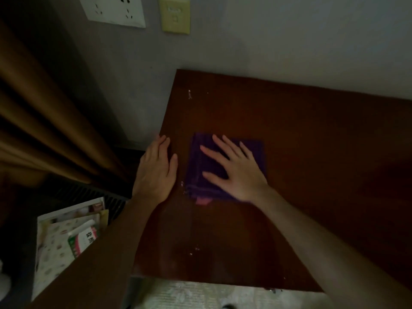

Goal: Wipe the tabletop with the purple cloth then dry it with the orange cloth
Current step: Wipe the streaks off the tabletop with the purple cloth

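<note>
Head view, 1 frame, dim light.

Worktop (289,134): dark reddish-brown wood, set against a grey wall, with pale specks near the far-left corner and near the front edge.

Purple cloth (200,163): folded to a rough square, lying flat on the left part of the worktop. A small pinkish tab shows at its near edge; what it is cannot be told.

Right hand (234,168): laid flat on the purple cloth, fingers straight and spread wide, pressing down, gripping nothing.

Left hand (156,172): fingers straight and together, resting on the worktop's left edge just beside the cloth, holding nothing.

Orange cloth: not in view.

Other items: brown curtain (44,108) at left; 2 wall plates, a white socket (113,10) and a yellowish switch (175,15); a box of papers and packets (66,237) low at left.

Step in hand, by judgement: the wet wipe. Done well, the palm keeps even pressure so the cloth stays folded flat, strokes overlap, and they reach the specks at the far corner and front edge, while the left hand steadies the worktop.
</note>
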